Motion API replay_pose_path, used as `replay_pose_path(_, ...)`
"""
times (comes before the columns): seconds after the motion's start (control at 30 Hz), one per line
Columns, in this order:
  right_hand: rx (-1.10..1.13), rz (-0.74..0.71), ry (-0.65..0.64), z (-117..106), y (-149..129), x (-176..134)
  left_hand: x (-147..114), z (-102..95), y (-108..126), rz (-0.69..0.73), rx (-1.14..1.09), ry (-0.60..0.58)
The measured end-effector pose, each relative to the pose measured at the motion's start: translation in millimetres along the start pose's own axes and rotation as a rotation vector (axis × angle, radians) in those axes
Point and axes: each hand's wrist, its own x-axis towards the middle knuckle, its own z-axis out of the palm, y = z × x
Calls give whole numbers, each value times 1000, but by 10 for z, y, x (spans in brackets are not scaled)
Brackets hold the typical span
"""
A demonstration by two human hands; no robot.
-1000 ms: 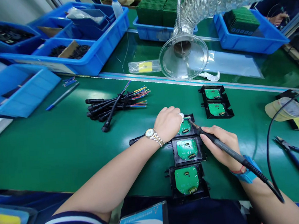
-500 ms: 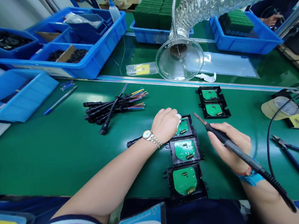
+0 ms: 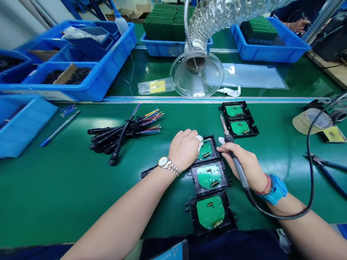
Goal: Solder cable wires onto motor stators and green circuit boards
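Note:
My left hand [image 3: 184,150] is closed over the left side of the uppermost case in the near column. A black cable [image 3: 148,171] runs under its wrist, and its wires at the fingertips are mostly hidden. The green circuit board [image 3: 205,149] there sits in a black plastic case [image 3: 216,152]. My right hand [image 3: 243,162] grips a soldering iron [image 3: 238,167], its tip pointing up and away, beside the two far cases. Fingers of this hand reach toward the uppermost case's right edge. Below lie two more cased boards, the middle board [image 3: 209,176] and the nearest board [image 3: 210,212]. White finger covers show on both hands.
Bundled black cables [image 3: 123,133] with bare coloured wires lie left. Two cased boards [image 3: 238,119] sit farther back. A fume-extractor funnel [image 3: 197,75] hangs above. Pliers [image 3: 330,168] and a solder reel [image 3: 312,120] are right. Blue bins [image 3: 99,81] stand behind. A co-worker's hand [image 3: 299,25] shows far right.
My right hand has turned the soldering iron more upright, swinging its tip away from the near boards, and its fingers have come closer to the uppermost case. My left hand stays there. The view has shifted slightly.

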Motion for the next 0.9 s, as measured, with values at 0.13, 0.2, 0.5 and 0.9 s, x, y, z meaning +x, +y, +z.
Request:
replay_pose_path(0.13, -33, -27, 7, 6, 1, -11, 0, -2, 3, 1, 2, 1)
replay_pose_path(0.2, -34, -38, 1, 6, -6, -7, -2, -2, 2, 2, 4, 2)
replay_pose_path(0.5, -6, -9, -30, 15, -13, -3, -1, 9, 0, 3, -8, 7)
replay_pose_path(0.9, 4, 4, -35, 25, -22, -22, -28, 32, -12, -62, -244, 78)
